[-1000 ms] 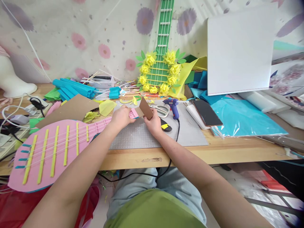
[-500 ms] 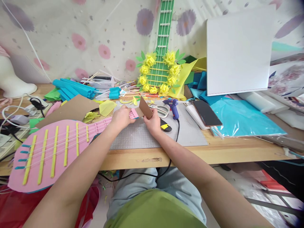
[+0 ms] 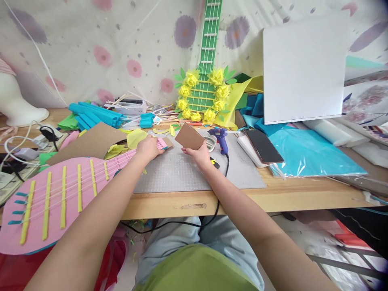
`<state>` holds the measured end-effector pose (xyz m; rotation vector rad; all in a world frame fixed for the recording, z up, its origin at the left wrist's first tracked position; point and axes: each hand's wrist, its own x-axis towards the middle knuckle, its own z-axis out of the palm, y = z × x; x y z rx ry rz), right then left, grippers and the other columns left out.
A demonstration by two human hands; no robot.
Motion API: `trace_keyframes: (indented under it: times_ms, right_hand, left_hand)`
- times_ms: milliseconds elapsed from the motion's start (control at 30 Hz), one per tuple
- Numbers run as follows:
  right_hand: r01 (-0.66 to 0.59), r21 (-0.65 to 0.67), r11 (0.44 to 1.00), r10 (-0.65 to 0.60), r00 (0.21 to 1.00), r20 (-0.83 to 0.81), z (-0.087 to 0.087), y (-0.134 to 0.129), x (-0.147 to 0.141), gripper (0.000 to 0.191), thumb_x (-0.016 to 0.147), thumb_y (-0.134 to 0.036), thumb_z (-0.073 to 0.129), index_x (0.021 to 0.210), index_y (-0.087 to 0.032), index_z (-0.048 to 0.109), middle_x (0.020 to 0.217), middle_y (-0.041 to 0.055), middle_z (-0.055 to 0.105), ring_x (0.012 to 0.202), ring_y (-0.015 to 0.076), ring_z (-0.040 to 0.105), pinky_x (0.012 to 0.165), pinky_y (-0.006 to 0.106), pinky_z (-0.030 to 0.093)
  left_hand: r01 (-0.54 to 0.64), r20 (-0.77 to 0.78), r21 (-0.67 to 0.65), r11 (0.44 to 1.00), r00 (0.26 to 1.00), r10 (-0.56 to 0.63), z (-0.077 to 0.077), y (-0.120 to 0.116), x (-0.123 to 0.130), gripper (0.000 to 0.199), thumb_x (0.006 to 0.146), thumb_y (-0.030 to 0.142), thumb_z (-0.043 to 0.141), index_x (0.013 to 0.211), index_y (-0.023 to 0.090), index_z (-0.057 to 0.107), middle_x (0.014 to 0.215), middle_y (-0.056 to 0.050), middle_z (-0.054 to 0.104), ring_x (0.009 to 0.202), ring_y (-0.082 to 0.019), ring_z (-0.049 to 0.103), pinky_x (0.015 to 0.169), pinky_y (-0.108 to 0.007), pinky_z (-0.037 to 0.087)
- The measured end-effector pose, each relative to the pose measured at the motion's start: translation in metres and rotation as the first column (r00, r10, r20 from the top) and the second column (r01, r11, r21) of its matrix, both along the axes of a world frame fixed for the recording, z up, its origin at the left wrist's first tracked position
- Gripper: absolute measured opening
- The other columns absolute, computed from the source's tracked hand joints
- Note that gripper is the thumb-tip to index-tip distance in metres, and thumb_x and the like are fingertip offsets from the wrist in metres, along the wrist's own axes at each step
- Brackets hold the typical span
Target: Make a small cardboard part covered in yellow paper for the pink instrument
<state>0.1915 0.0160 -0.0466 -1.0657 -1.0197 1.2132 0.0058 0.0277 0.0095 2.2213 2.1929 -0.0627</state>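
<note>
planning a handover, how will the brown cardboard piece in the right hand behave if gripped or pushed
The cardboard piece is probably fairly stiff, as it looks flat though the right hand grips only its lower edge. It seems a thin sheet, so it is likely light, and a hard push on its broad face might bend it.

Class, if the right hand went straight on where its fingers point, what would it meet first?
Probably the cardboard tip of the pink neck held in the left hand, though depth is unclear.
</note>
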Motion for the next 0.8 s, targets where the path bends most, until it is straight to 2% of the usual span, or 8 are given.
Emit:
trace_keyframes:
  times_ms: [133, 267, 367, 467, 533, 700, 800]
  right_hand:
    - [-0.197, -0.06, 0.978, 0.189, 0.974, -0.124, 0.008, -0.003, 0.005, 0.056, 0.053, -0.011, 0.062, 0.103, -0.02, 0.038, 0.081, -0.0002, 0.065, 0.066, 0.0167, 0.067, 0.069, 0.033, 0.055]
    - [-0.23, -0.117, 0.966, 0.216, 0.968, -0.126, 0.011, -0.002, 0.007, 0.054, 0.054, -0.009, 0.062, 0.101, -0.02, 0.038, 0.079, -0.0001, 0.066, 0.062, 0.0163, 0.067, 0.062, 0.031, 0.057]
    - [-0.261, -0.138, 0.955, 0.249, 0.964, -0.097, 0.011, -0.001, 0.008, 0.051, 0.056, -0.007, 0.062, 0.1, -0.019, 0.039, 0.075, 0.0003, 0.066, 0.061, 0.0172, 0.067, 0.058, 0.029, 0.058]
    - [-0.297, -0.144, 0.944, 0.288, 0.954, -0.079, 0.014, -0.002, 0.009, 0.048, 0.058, -0.006, 0.061, 0.099, -0.02, 0.039, 0.072, -0.0003, 0.066, 0.059, 0.0171, 0.067, 0.054, 0.027, 0.058]
    - [-0.305, -0.163, 0.938, 0.295, 0.952, -0.08, 0.015, -0.003, 0.009, 0.045, 0.06, -0.005, 0.059, 0.097, -0.02, 0.039, 0.07, 0.0005, 0.067, 0.057, 0.017, 0.067, 0.052, 0.026, 0.057]
    - [-0.355, -0.175, 0.918, 0.349, 0.935, -0.065, 0.016, -0.003, 0.011, 0.038, 0.062, -0.005, 0.058, 0.092, -0.019, 0.039, 0.062, 0.0004, 0.066, 0.053, 0.016, 0.066, 0.048, 0.023, 0.056]
    - [-0.385, -0.152, 0.91, 0.385, 0.922, -0.027, 0.013, -0.003, 0.013, 0.035, 0.065, -0.005, 0.056, 0.093, -0.019, 0.041, 0.061, -0.001, 0.065, 0.053, 0.0151, 0.066, 0.047, 0.022, 0.056]
  left_hand:
    - [-0.059, 0.001, -0.066, 0.996, 0.998, 0.06, -0.004, 0.008, -0.002, 0.051, 0.069, 0.052, 0.053, 0.103, 0.015, 0.06, 0.109, -0.015, 0.059, 0.092, -0.029, 0.06, 0.071, -0.034, 0.047]
    - [-0.062, 0.025, -0.071, 0.996, 0.998, 0.064, -0.006, 0.007, -0.001, 0.061, 0.068, 0.054, 0.054, 0.115, 0.014, 0.053, 0.114, -0.017, 0.056, 0.102, -0.031, 0.056, 0.08, -0.036, 0.046]
    - [-0.002, 0.082, 0.071, 0.997, 0.997, -0.004, -0.003, -0.001, 0.004, 0.078, 0.065, 0.046, 0.061, 0.132, 0.014, 0.037, 0.13, -0.018, 0.043, 0.12, -0.033, 0.043, 0.095, -0.039, 0.038]
    - [0.116, 0.159, 0.269, 0.956, 0.974, -0.163, 0.006, -0.014, 0.015, 0.076, 0.068, 0.035, 0.059, 0.136, 0.016, 0.03, 0.141, -0.015, 0.03, 0.131, -0.03, 0.029, 0.105, -0.039, 0.027]
    - [0.172, 0.21, 0.314, 0.934, 0.947, -0.245, 0.012, -0.021, 0.023, 0.075, 0.069, 0.029, 0.057, 0.137, 0.016, 0.029, 0.142, -0.013, 0.028, 0.132, -0.027, 0.026, 0.108, -0.038, 0.024]
    - [0.401, 0.303, 0.166, 0.901, 0.849, -0.433, 0.011, -0.029, 0.036, 0.083, 0.066, 0.031, 0.061, 0.139, 0.015, 0.024, 0.146, -0.013, 0.023, 0.135, -0.025, 0.021, 0.108, -0.035, 0.024]
    - [0.396, 0.353, 0.107, 0.912, 0.842, -0.407, 0.006, -0.027, 0.036, 0.085, 0.066, 0.04, 0.063, 0.138, 0.015, 0.026, 0.144, -0.013, 0.028, 0.133, -0.026, 0.026, 0.106, -0.035, 0.027]
